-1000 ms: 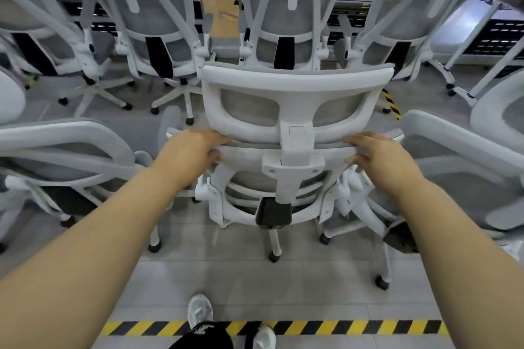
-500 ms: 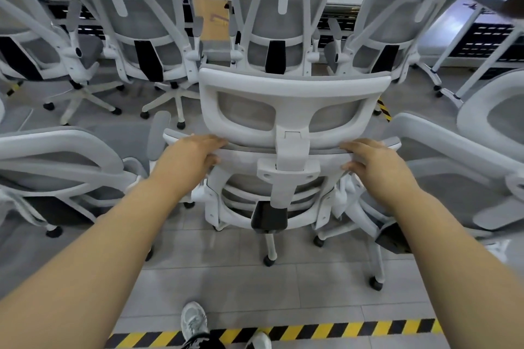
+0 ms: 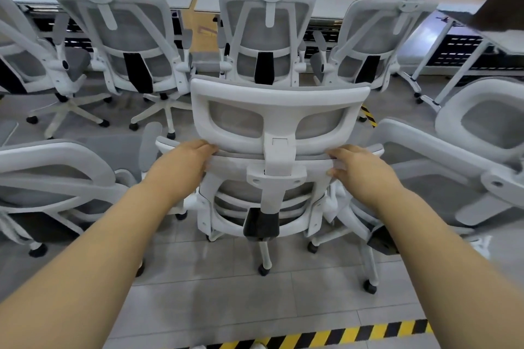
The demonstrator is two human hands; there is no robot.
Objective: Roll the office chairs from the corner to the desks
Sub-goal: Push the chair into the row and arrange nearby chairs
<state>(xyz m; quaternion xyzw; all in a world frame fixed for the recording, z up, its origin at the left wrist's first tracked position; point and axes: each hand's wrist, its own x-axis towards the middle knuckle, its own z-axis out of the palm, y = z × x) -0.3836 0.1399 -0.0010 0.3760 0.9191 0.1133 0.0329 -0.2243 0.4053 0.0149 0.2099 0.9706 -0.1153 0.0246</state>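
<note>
A white office chair with grey mesh back and headrest stands right in front of me, its back toward me. My left hand grips the top left edge of its backrest, fingers curled over the rim. My right hand grips the top right edge the same way. Its castors rest on the grey tiled floor. White desks run along the far side.
Three like chairs stand in a row just ahead, facing the desks. More chairs crowd the left and right. A folding table leg angles down at far right. Yellow-black floor tape runs behind the chair.
The view and the gripped chair have moved forward, nearer the row of chairs and desks. The floor tape has slid toward the bottom edge. Both hands keep their grip.
</note>
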